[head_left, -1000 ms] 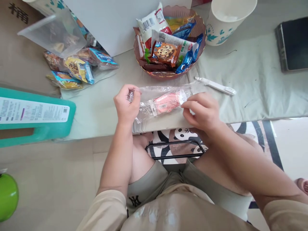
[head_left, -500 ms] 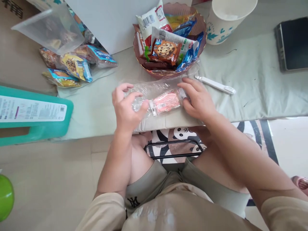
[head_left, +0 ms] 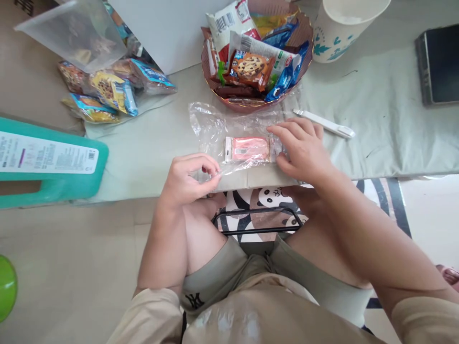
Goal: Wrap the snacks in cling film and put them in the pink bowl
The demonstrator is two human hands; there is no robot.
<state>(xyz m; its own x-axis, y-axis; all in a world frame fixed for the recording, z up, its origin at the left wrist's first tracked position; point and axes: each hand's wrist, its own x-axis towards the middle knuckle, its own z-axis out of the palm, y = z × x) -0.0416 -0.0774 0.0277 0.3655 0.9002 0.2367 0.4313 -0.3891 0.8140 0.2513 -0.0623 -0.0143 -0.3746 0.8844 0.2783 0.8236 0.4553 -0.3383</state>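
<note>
A pink packet point(head_left: 249, 148) with clear, white-edged ends lies on the cloth-covered table, on or inside a clear plastic bag point(head_left: 210, 125); which of the two I cannot tell. My left hand point(head_left: 190, 177) pinches the bag's near left edge between thumb and forefinger. To the packet's right, my right hand point(head_left: 301, 149) rests over the bag with its fingers apart, the thumb close to the packet's end. Just beyond my right hand lies a white box cutter point(head_left: 324, 123).
Behind the bag stands a pink bowl point(head_left: 233, 106) heaped with wrapped snacks. A paper cup point(head_left: 332, 40) and a dark phone-like device point(head_left: 442, 67) are to the right. Leftward are bagged snacks point(head_left: 111, 93), a translucent container point(head_left: 71, 36) and a green jug point(head_left: 75, 186).
My left hand has moved nearer to me and closed on the bag's edge. The bag is spread more openly at left, and the pink packet lies straighter. My right hand has barely shifted.
</note>
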